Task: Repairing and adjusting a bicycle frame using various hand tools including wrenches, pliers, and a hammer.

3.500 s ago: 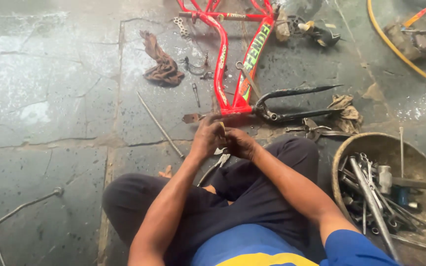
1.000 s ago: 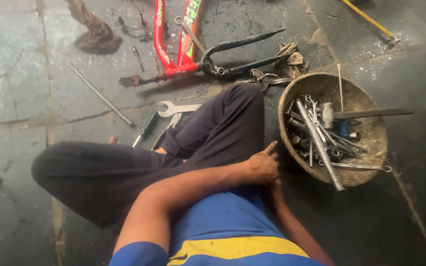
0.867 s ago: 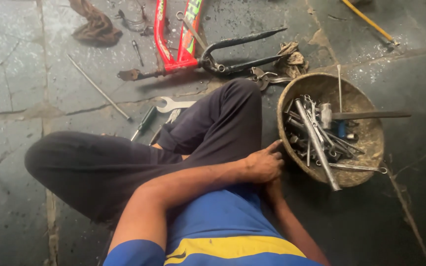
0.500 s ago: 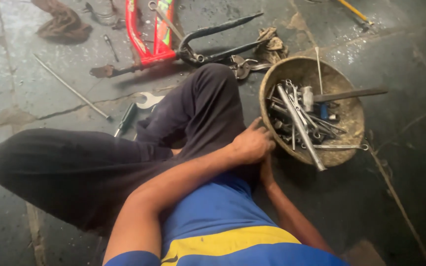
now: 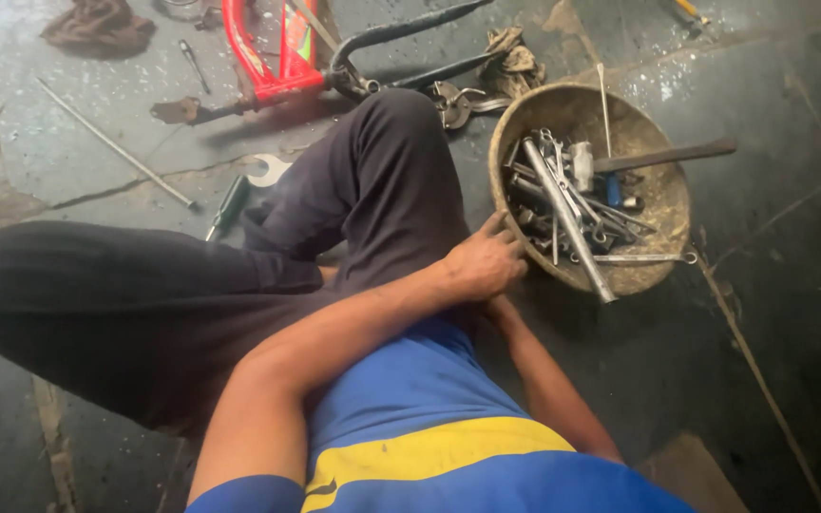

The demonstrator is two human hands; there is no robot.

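Left hand (image 5: 485,266) rests loose on the thigh at frame centre, fingers slack, holding nothing. Right hand hidden beneath it; grip cannot be told. Tool basin (image 5: 653,261) lies just right; long steel bar (image 5: 567,220) runs upper-left to lower-right.

Green-yellow label strip (image 5: 298,38) on red bike frame (image 5: 258,71), top left-centre, no pkgs, signs, screens
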